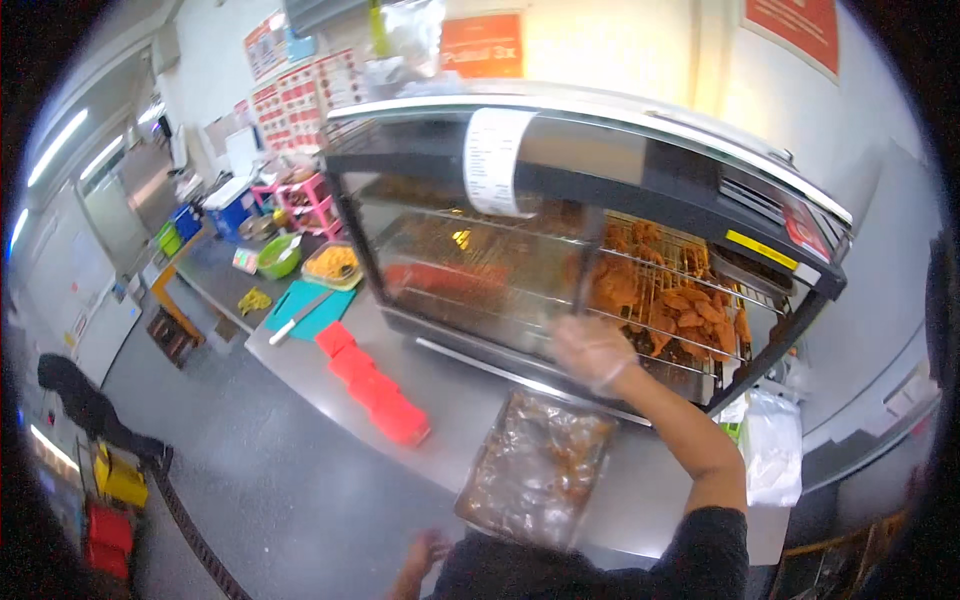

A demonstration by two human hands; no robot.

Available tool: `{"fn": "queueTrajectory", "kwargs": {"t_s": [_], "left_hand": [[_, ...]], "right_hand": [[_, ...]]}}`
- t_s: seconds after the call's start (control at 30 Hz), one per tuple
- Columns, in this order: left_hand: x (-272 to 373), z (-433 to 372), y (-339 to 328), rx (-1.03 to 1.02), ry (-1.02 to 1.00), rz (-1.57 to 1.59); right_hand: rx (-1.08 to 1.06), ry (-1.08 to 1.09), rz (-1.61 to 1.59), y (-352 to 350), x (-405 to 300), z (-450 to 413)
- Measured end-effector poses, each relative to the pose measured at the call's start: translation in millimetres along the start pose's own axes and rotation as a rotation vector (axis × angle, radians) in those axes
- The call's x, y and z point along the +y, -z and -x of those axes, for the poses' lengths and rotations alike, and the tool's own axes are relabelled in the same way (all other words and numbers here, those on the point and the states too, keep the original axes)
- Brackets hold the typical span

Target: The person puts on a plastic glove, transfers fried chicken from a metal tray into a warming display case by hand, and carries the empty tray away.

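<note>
My right hand (592,349), in a clear plastic glove, reaches to the front of a glass food warming cabinet (480,322), near the edge of its sliding door; blur hides what its fingers do. Behind the right opening, fried chicken pieces (694,319) lie on wire racks. My left hand (427,551) is low in the picture, beside my dark shirt, blurred, with nothing visible in it. Between me and the cabinet lies a tray covered in clear plastic (536,465). To its left, red paper boxes (375,386) stand in a row on the steel counter (465,405).
A knife (300,319) lies on a teal cutting board (319,304). Beyond are a container of yellow food (332,264), a green bowl (278,255) and a pink rack (311,202). White plastic bags (772,450) hang at the counter's right. A printed slip (495,161) hangs on the cabinet.
</note>
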State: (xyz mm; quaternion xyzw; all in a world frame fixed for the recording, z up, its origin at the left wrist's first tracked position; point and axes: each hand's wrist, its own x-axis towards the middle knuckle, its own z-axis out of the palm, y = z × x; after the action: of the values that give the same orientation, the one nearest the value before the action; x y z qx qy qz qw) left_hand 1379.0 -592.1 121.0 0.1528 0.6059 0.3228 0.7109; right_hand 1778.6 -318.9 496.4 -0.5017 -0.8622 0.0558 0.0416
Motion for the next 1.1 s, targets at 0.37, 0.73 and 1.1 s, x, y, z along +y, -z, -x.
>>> {"fn": "queueTrajectory", "kwargs": {"t_s": [0.37,0.73,1.1], "left_hand": [[68,23,-120,-0.03,-0.18,-0.06],[-2,-20,-81,0.139,-0.369,-0.007],[-7,52,-2,0.105,-0.423,-0.027]], "right_hand": [[0.285,-0.12,0.122,-4,62,134],[0.33,-0.146,0.176,3,99,230],[0.489,-0.455,0.083,4,85,268]]}}
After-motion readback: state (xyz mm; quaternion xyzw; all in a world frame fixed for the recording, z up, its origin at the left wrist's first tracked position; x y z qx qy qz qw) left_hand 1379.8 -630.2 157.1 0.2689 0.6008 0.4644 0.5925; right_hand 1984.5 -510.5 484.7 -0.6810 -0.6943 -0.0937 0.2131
